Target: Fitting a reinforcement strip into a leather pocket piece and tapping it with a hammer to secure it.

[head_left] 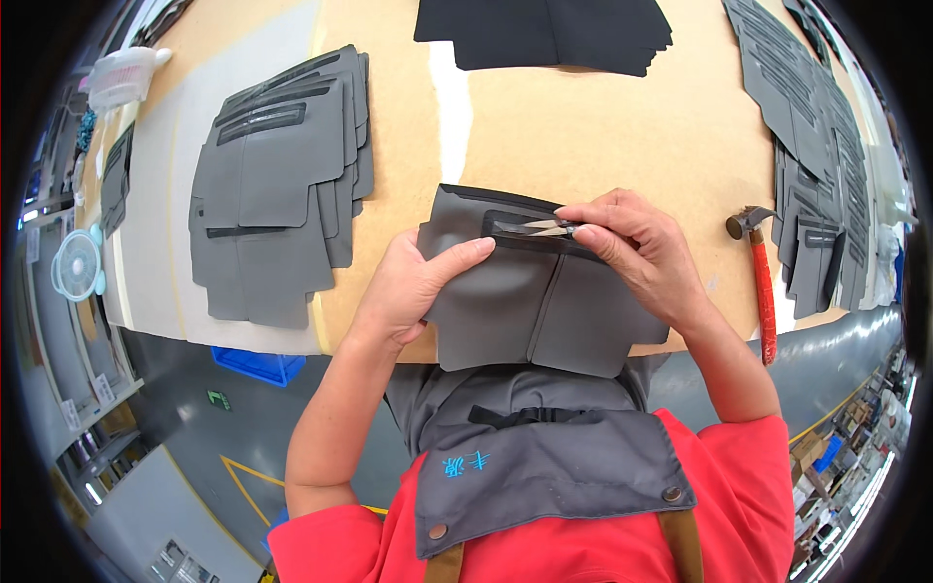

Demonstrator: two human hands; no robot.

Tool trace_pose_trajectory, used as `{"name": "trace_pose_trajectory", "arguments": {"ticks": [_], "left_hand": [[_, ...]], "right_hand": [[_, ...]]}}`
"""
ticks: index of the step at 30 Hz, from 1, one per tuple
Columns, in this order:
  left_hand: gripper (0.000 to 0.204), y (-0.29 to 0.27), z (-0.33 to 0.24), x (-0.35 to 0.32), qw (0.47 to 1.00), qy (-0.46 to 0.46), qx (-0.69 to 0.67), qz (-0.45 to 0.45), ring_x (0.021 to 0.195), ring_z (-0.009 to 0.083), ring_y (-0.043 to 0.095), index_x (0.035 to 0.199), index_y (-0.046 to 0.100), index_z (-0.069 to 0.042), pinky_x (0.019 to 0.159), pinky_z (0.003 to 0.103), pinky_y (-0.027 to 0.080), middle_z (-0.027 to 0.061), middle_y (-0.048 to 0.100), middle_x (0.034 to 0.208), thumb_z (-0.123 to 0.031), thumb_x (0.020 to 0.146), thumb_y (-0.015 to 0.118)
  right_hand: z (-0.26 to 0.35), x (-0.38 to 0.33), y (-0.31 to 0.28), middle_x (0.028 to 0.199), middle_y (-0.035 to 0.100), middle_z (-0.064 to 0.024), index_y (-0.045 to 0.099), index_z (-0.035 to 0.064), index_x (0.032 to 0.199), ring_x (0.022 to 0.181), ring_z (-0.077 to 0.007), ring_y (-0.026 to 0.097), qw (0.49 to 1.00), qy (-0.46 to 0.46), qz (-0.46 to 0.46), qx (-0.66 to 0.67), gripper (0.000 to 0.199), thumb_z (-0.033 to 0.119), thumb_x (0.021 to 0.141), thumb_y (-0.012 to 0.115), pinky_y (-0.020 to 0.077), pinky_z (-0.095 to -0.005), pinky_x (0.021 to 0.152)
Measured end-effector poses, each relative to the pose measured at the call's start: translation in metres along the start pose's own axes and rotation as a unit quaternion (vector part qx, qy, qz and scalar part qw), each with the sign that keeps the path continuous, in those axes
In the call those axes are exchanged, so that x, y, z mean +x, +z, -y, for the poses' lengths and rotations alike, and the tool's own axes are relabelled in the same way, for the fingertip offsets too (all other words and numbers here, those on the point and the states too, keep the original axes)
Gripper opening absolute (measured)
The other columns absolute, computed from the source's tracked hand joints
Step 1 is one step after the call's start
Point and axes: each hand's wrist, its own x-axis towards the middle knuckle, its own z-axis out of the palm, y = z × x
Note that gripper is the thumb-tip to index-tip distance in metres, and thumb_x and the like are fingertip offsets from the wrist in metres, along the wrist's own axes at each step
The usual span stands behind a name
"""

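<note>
A grey sheet panel (496,316) with a seam down its middle hangs partly over the table's near edge. My left hand (403,287) grips its left side, thumb on top and fingers hidden underneath. In my right hand (637,248) is a pair of small thread snips (544,229), pinched between thumb and fingers. Their two metal blades are spread and point left. The blades lie over a narrow dark-bordered slot (501,222) near the panel's far edge. Whether the tips touch the material I cannot tell.
Stacks of similar grey panels lie at the left (272,185) and right (816,146). Black panels (544,34) sit at the far edge. A red-handled hammer (762,291) rests near the right edge. At the far left are a clear plastic container (124,78) and a light-blue lid (78,264).
</note>
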Motion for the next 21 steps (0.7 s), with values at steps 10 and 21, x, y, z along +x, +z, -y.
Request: {"name": "trace_pose_trajectory", "arguments": {"ticks": [10, 21], "left_hand": [[0.032, 0.000, 0.004, -0.002, 1.000, 0.000, -0.010, -0.001, 0.090, 0.0142, 0.074, 0.117, 0.069, 0.004, 0.078, 0.029, 0.061, 0.0112, 0.076, 0.106, -0.013, 0.092, 0.080], [0.032, 0.004, 0.006, -0.002, 1.000, -0.004, -0.007, 0.005, 0.089, 0.0135, 0.074, 0.118, 0.070, 0.004, 0.078, 0.029, 0.062, 0.0107, 0.076, 0.105, -0.012, 0.092, 0.081]], "right_hand": [[0.003, 0.000, 0.010, 0.088, 0.067, -0.0090, 0.078, 0.0046, 0.111, 0.084, -0.0238, 0.064, 0.999, -0.010, -0.018, -0.035, 0.018, 0.016, 0.097, 0.073, 0.0505, -0.0355, 0.076], [0.005, 0.001, 0.014, 0.090, 0.067, -0.0068, 0.078, 0.0047, 0.111, 0.083, -0.0187, 0.062, 1.000, -0.003, -0.016, -0.026, 0.018, 0.015, 0.098, 0.072, 0.0483, -0.0315, 0.073]]}}
